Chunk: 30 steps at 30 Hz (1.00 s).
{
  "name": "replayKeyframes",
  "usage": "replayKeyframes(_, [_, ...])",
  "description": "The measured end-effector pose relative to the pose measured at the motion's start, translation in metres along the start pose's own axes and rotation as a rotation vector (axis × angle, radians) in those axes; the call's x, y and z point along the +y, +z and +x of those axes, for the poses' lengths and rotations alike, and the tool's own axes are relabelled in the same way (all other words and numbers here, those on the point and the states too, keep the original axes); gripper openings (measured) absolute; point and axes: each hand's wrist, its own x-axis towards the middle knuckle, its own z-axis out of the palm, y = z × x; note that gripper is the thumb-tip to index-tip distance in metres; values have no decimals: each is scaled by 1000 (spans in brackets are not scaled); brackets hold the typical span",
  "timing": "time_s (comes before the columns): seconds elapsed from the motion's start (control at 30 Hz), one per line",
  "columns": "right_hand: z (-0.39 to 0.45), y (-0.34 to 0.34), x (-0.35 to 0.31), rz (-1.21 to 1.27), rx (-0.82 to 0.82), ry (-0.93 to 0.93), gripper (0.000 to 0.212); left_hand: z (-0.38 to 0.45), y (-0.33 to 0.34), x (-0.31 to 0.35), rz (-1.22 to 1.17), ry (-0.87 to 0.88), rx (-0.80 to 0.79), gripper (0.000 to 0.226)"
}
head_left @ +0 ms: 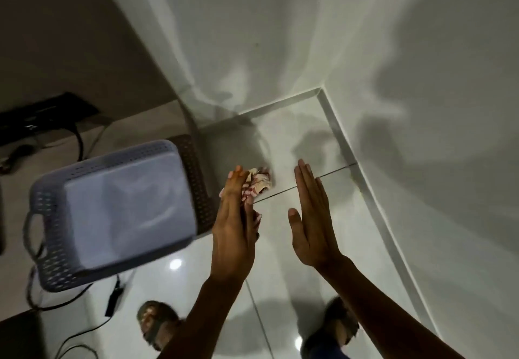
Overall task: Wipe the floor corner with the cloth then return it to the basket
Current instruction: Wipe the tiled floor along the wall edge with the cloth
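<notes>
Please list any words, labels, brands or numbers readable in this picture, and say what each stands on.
None can be read.
Basket: no label or print shows.
Cloth: red and white pattern only, no lettering.
Dark device on the floor at left: too dim and blurred to tell any marking.

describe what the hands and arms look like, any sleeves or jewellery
Both arms are bare from the bottom edge of the view up to the wrists: no sleeves show. The left hand and the right hand wear no gloves, and no watch, bracelet or ring is visible on either. The fingers are long and slim. Anything above the forearms is out of view.
</notes>
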Motion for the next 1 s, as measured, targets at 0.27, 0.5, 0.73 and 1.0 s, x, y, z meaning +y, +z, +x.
replayKeyframes(0.27, [-87, -96, 200, -167, -157, 17, 71, -6, 205, 14, -204, -268, 25, 54])
replayKeyframes(0.5, [-146, -62, 339, -247, -121, 99, 71, 19, 354, -76, -193, -235, -36, 51])
replayKeyframes(0.73, [-179, 26, 461, -248, -56, 215, 76, 62, 473, -192, 101, -37, -259, 56])
replayKeyframes(1.0, [-208, 82, 552, -422, -12, 297, 80, 111, 560, -255, 433, 323, -242, 59])
